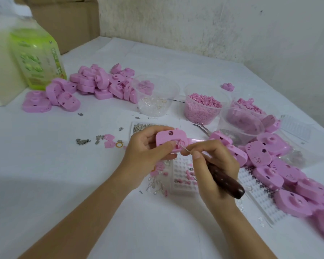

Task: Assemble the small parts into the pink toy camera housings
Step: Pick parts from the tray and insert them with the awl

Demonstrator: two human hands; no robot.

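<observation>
Pink plastic toy camera housing (pixel 169 141), rounded at the corners, sits just above the middle of the view, between the two hands. It has a dark round dot near its top edge and a small rectangular opening in its lower half.

The left hand (pixel 148 152) grips it from nine o'clock, thumb on the near face and fingers curled behind. From four o'clock the right hand (pixel 213 165) pinches a pick tool with a dark brown wooden handle (pixel 226 178). Its thin metal needle (pixel 182 147) reaches up into the rectangular opening.

At six o'clock, under the hands, lies a white pegged plastic tray (pixel 183 174) with a few small pink pieces on it. At nine o'clock a scatter of small grey metal bits (pixel 82 141) rests on the white table cover (pixel 64 184). At twelve to one o'clock stand a clear plastic cup of clear bits (pixel 155 96) and a clear plastic cup of pink pellets (pixel 202 107).

One heap of pink housings (pixel 101 83) lies at eleven o'clock, and another heap of pink housings (pixel 279 165) runs from three towards five o'clock. Far off at ten o'clock stands a green-labelled plastic bottle (pixel 37 57).
</observation>
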